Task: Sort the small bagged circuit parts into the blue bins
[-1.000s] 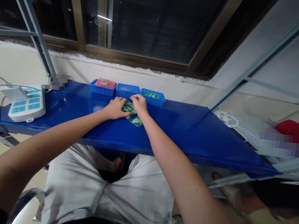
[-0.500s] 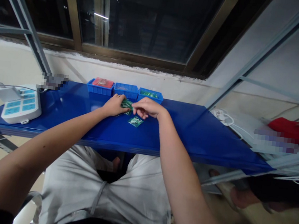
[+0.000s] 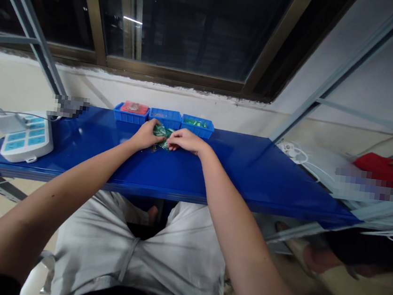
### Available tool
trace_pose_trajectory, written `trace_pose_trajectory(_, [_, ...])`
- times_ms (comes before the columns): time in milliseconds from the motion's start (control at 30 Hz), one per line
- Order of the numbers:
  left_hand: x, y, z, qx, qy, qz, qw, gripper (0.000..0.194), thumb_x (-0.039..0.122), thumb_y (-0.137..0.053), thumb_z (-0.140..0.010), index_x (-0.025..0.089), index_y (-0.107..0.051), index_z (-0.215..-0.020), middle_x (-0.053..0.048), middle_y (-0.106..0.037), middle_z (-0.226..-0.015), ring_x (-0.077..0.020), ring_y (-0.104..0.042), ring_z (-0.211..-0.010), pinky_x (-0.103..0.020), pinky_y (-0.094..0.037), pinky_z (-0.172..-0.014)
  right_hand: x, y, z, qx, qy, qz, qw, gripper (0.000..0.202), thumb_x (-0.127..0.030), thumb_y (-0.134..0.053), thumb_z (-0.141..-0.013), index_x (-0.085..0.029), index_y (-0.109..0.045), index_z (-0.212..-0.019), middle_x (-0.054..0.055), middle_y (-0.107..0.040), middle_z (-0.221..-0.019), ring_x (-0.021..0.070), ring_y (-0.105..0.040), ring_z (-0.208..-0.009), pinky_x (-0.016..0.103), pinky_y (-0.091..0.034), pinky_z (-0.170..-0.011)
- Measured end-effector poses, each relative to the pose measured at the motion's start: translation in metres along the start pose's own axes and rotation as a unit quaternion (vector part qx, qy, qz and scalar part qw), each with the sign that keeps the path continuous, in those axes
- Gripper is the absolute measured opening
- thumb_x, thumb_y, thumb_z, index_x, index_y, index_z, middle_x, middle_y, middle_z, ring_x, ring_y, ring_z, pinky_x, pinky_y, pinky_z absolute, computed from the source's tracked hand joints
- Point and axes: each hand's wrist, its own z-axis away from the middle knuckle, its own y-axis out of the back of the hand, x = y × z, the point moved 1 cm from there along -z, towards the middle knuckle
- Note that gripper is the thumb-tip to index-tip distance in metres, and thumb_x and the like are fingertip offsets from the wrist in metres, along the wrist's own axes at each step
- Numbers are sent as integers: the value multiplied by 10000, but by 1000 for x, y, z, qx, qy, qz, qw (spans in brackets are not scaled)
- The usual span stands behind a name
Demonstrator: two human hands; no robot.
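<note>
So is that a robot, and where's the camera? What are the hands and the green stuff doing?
No robot here: they're a person's bare hands. The camera sits on that person's head, looking forward and down. On the blue table, the left hand and right hand both touch some shiny green packets; how firmly each grips is hard to see. Behind stand three small blue bins, and a white power strip lies on the left.
</note>
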Motion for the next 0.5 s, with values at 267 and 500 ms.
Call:
trace_pose_trajectory(267, [0, 5, 2, 42, 5, 7, 999, 521, 425, -728, -733, 159, -562, -1149, -150, -612, -1163, -288, -579, -1075, -428, -455, -942, 33, 25, -15, 286, -77, 250, 922, 246, -219, -648, -751, -157, -696, -984, 132, -717, -1036, 293, -657, -998, 428, -507, -901])
trace_pose_trajectory(500, [0, 6, 3, 56, 12, 3, 998, 553, 413, -721, -750, 152, -542, -1204, -151, -601, -1170, -303, -558, -1114, -459, -441, -977, 41, 9, -23, 219, -55, 258, 940, 357, -170, -684, -754, -153, -679, -1110, 158, -694, -1175, 303, -649, -1102, 405, -506, -926])
